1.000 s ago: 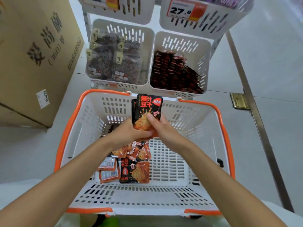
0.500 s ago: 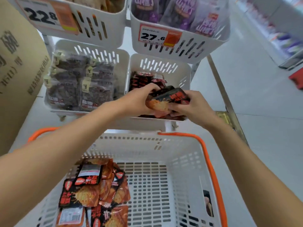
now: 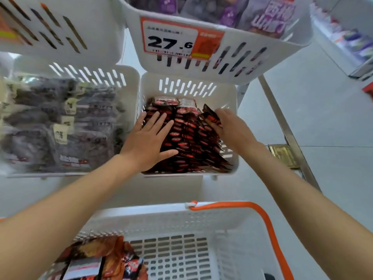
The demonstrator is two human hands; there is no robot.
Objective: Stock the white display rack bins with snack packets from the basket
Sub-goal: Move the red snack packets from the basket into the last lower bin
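Packet [image 3: 211, 117] now in bin [image 3: 228, 93], right hand [image 3: 234, 131] pinching it, left hand [image 3: 148, 142] flat

The white slotted bin [image 3: 226, 93], lower right on the rack, is nearly full of black-and-red packets [image 3: 187, 138]. They stand on edge in tight rows, from the front wall almost to the back. One packet [image 3: 210, 116] at the right rear sticks up, tilted. Nearer the camera sits the white basket [image 3: 161, 217] with its orange handle [image 3: 268, 229]. A loose heap [image 3: 105, 257] of orange-and-black packets lies at its left side.
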